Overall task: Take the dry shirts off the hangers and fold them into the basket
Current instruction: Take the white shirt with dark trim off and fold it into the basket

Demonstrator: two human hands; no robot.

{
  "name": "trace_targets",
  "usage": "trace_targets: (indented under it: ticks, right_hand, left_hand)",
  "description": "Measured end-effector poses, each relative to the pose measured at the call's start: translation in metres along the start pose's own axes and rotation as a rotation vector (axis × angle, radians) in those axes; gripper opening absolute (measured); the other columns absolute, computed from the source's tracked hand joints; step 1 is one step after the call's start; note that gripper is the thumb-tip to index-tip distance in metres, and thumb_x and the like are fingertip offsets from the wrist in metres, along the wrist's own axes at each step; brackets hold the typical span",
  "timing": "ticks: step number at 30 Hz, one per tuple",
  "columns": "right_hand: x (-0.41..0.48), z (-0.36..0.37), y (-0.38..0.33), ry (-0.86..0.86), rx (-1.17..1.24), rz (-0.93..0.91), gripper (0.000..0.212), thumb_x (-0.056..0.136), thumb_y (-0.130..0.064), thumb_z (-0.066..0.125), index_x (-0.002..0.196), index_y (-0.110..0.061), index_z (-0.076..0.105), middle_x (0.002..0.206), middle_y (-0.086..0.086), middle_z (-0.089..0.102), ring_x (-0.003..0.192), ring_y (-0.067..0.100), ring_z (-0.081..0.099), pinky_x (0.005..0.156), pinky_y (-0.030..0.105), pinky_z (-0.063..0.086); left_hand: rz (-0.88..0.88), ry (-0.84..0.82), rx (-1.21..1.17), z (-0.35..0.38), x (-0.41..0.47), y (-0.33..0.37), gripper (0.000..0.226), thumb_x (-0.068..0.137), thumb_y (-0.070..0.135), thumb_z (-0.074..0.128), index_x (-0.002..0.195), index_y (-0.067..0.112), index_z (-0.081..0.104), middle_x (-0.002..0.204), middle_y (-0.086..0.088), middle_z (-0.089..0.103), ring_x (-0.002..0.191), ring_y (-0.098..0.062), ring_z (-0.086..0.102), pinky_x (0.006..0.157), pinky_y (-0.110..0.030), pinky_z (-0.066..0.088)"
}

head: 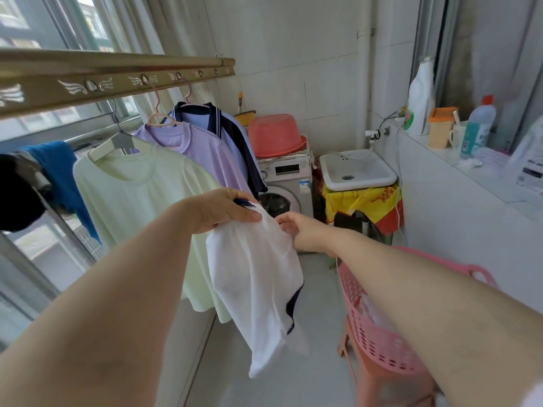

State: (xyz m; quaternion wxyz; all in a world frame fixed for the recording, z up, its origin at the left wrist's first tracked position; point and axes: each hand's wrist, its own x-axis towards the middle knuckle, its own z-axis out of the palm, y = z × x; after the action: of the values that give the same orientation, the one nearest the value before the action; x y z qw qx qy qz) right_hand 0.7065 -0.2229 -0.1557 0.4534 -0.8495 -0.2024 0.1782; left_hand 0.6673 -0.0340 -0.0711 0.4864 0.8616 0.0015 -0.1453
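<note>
My left hand (pixel 226 211) grips the white shirt (pixel 258 289) by its top so it hangs straight for folding, my right hand (pixel 296 227) meets its edge, pinching or not I cannot tell, pink basket (pixel 373 342) waiting near below.

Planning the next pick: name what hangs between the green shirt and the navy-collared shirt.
A lilac shirt on a pink hanger, seen in the head view.
</note>
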Motion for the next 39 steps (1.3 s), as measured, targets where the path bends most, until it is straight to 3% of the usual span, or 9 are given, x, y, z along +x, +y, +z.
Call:
trace_targets:
  ticks: [3,7,12,19,24,27,31,34,39]
  right_hand:
    - [0.001,0.007,-0.002,-0.168,0.138,-0.021,0.051,0.073,-0.004,0.075,0.118,-0.023,0.059,0.119,0.000,0.064,0.113,0.018,0.058,0.104,0.037,0.044]
    - [-0.002,0.007,0.001,-0.133,0.248,-0.036,0.025,0.081,-0.028,0.075,0.102,-0.018,0.068,0.093,-0.003,0.069,0.083,0.010,0.064,0.069,0.019,0.052]
    - [-0.001,0.003,0.002,-0.042,0.243,-0.004,0.027,0.096,-0.035,0.053,0.107,-0.016,0.067,0.106,0.005,0.069,0.099,0.021,0.063,0.094,0.035,0.051]
    - [-0.006,0.004,0.011,-0.153,-0.243,0.071,0.022,0.083,-0.011,0.066,0.104,-0.017,0.067,0.096,-0.002,0.065,0.096,0.018,0.061,0.081,0.029,0.051]
    - [-0.007,-0.018,0.031,0.519,-0.182,-0.004,0.015,0.093,-0.010,0.049,0.100,-0.015,0.061,0.093,-0.002,0.058,0.089,0.016,0.054,0.071,0.026,0.041]
    - [-0.008,-0.031,0.029,0.574,-0.129,-0.068,0.019,0.089,0.001,0.043,0.085,-0.017,0.049,0.081,-0.001,0.051,0.075,0.018,0.048,0.057,0.025,0.034]
    - [-0.016,-0.027,0.033,0.422,-0.215,-0.105,0.047,0.085,0.009,0.038,0.066,-0.026,0.062,0.095,0.001,0.065,0.093,0.016,0.055,0.082,0.029,0.044]
    - [-0.016,-0.017,0.032,0.099,-0.318,-0.050,0.035,0.092,-0.011,0.049,0.115,-0.030,0.067,0.135,-0.005,0.055,0.127,0.015,0.047,0.109,0.033,0.039]
    - [-0.010,0.007,0.018,0.020,-0.438,0.056,0.078,0.058,-0.062,0.075,0.122,-0.022,0.058,0.119,-0.007,0.059,0.111,0.018,0.055,0.098,0.039,0.046]
  left_hand:
    - [-0.021,0.026,0.091,0.004,0.003,-0.002,0.019,0.081,0.009,0.073,0.098,0.017,0.071,0.097,-0.008,0.071,0.093,-0.027,0.067,0.087,-0.039,0.054]
    - [-0.032,0.062,0.160,0.005,0.004,-0.005,0.023,0.079,0.014,0.076,0.101,0.018,0.072,0.103,-0.010,0.071,0.099,-0.029,0.066,0.092,-0.042,0.053]
    - [0.014,0.219,0.102,0.004,0.008,-0.013,0.037,0.076,0.021,0.078,0.111,0.014,0.069,0.101,-0.009,0.070,0.095,-0.028,0.067,0.089,-0.041,0.054]
    - [0.040,0.189,-0.054,0.001,0.006,-0.008,0.016,0.081,0.014,0.074,0.096,0.013,0.070,0.093,-0.012,0.069,0.087,-0.029,0.066,0.085,-0.041,0.055]
    - [0.028,0.208,0.110,-0.004,0.005,-0.006,0.023,0.078,0.018,0.077,0.100,0.015,0.071,0.099,-0.011,0.071,0.092,-0.028,0.067,0.088,-0.039,0.054]
    - [0.063,0.296,0.001,0.002,0.008,-0.006,0.015,0.078,0.017,0.077,0.091,0.016,0.070,0.094,-0.011,0.068,0.087,-0.028,0.066,0.087,-0.040,0.055]
    - [0.119,0.383,-0.157,0.003,0.014,0.003,0.015,0.080,0.016,0.076,0.091,0.017,0.066,0.091,-0.007,0.067,0.083,-0.023,0.064,0.083,-0.034,0.054]
    - [0.135,0.422,-0.149,0.001,0.016,0.012,0.015,0.080,0.018,0.076,0.089,0.020,0.065,0.089,-0.005,0.066,0.083,-0.023,0.064,0.084,-0.035,0.053]
    - [0.163,0.456,-0.097,0.004,0.020,0.021,0.012,0.081,0.020,0.075,0.079,0.025,0.064,0.083,-0.002,0.064,0.076,-0.019,0.061,0.072,-0.028,0.053]
